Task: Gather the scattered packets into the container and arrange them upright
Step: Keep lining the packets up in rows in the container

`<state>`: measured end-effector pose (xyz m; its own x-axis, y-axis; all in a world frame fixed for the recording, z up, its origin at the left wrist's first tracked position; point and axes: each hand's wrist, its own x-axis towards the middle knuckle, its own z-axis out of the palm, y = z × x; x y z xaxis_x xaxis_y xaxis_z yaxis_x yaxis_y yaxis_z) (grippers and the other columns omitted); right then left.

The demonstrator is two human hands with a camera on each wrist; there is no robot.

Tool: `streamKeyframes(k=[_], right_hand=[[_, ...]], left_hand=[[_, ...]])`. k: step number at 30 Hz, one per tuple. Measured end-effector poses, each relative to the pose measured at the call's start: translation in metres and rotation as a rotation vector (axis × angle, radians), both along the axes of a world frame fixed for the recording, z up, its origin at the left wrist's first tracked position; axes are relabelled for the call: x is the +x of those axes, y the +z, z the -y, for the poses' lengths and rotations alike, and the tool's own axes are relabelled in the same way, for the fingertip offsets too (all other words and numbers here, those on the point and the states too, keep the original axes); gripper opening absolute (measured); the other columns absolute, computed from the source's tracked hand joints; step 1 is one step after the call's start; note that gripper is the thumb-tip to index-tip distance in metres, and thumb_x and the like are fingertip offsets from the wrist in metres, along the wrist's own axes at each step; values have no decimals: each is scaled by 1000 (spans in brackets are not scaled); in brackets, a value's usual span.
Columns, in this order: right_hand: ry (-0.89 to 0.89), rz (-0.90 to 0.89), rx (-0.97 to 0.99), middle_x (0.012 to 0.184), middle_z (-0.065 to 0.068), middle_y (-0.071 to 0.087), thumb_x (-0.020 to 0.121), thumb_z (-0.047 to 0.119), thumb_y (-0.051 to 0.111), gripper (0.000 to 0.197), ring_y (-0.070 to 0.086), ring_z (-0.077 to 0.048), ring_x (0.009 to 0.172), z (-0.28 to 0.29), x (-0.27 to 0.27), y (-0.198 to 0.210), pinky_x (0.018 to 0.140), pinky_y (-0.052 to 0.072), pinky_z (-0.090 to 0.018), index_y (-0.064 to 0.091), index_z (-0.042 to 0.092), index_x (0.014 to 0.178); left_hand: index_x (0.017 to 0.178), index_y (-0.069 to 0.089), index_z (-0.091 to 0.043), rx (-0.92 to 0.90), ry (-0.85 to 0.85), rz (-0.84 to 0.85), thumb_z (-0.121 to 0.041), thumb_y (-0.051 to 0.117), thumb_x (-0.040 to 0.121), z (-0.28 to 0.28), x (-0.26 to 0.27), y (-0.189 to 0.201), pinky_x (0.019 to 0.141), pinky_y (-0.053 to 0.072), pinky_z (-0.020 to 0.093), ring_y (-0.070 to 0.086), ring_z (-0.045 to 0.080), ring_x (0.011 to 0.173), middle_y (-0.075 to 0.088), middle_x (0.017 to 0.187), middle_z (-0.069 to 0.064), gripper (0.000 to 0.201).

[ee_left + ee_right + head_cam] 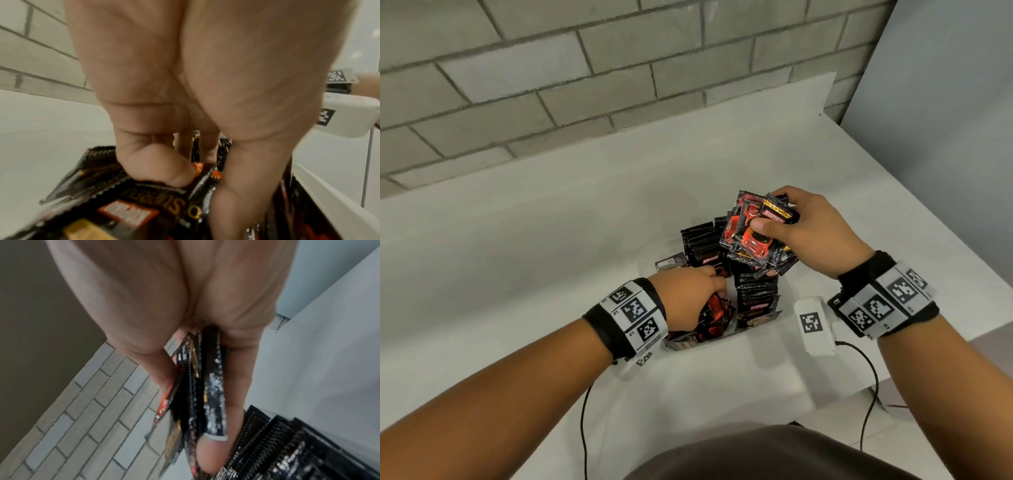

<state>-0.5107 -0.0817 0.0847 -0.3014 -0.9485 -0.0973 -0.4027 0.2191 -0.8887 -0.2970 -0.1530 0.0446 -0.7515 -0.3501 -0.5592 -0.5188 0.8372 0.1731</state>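
Head view: right hand point(803, 228) clamps a fanned bunch of packets point(755, 233) above the container point(763, 317), thumb on the front, fingers behind. Left hand point(688, 298) reaches down into the container's near-left part, among loose red-and-black packets point(714, 313). Upright rows of packets point(755, 291) stand in the middle and far part.

Left wrist view adds: fingers point(160, 168) curled, pressing onto a black packet point(144, 203), thumb down alongside; grip narrow, looks pinched on that packet, contact partly hidden by the palm. White container wall point(329, 194) at right.

Right wrist view adds: bunch seen edge-on point(197, 386), squeezed between thumb and fingers; serrated tops of upright rows point(287, 443) below.

Container sits mid-surface point(551, 240), well off the far edge; brick wall point(551, 68) behind. Container outline hard to make out, white on white. Wrist bands and cables point(866, 377) near the front edge.
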Motion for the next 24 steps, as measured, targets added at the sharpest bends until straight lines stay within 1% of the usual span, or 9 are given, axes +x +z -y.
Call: streamKeyframes(k=[1,3,6,10,13,16,18,21,24], right_hand=[[-8,2,-1,98,2,74,85,34,78,34,73,-14,86,0,-1,0,84,60,-44,64,19,113],[-20,19,-2,97,1,74,85,32,78,34,74,-14,84,-1,-2,1,82,61,-43,64,18,113],[-34,59,-10,93,1,76,85,29,79,33,75,-12,81,-3,-2,1,81,61,-43,64,16,111],[-46,94,-19,93,0,75,85,27,78,33,75,-12,79,-5,-4,2,77,62,-35,64,14,112],[-42,95,-19,95,-2,75,85,27,78,34,75,-14,81,-4,-3,2,76,62,-34,64,14,113],[-38,99,-27,94,-1,76,85,27,78,34,75,-13,79,-5,-1,3,75,62,-32,63,14,113],[-34,84,-27,95,-2,76,85,28,79,34,75,-13,80,-5,-1,4,76,62,-33,63,15,113],[-29,68,-26,96,-3,76,84,30,79,35,75,-16,83,-5,-2,4,79,62,-39,64,16,112],[-24,66,-26,95,-1,76,84,31,79,35,75,-15,83,-5,-1,5,79,62,-39,64,16,112]], left_hand=[[143,48,-27,10,8,-19,-9,71,83,2,2,1,86,57,43,62,26,106,56,127,1,67],[141,49,-29,33,38,-50,-15,76,83,4,6,4,85,56,39,62,24,107,62,123,1,66],[140,52,-33,79,71,-93,-24,77,86,7,14,11,85,52,32,60,18,108,63,126,-4,60],[135,57,-42,71,72,-129,-40,69,91,6,27,21,91,54,37,60,14,111,64,130,-12,45],[128,59,-45,22,74,-119,-47,65,90,2,31,27,88,55,39,60,14,110,64,125,-15,38],[115,64,-42,-5,70,-127,-42,66,88,-2,32,31,80,54,34,60,10,101,65,114,-17,28],[110,67,-40,-23,54,-122,-36,66,87,-3,34,32,77,52,31,58,8,97,65,112,-18,23],[110,69,-39,-45,41,-97,-32,61,89,-1,38,34,77,52,32,54,7,91,66,112,-17,24],[114,69,-39,-63,24,-56,-35,56,88,-2,42,34,79,56,36,62,12,100,66,116,-16,30]])
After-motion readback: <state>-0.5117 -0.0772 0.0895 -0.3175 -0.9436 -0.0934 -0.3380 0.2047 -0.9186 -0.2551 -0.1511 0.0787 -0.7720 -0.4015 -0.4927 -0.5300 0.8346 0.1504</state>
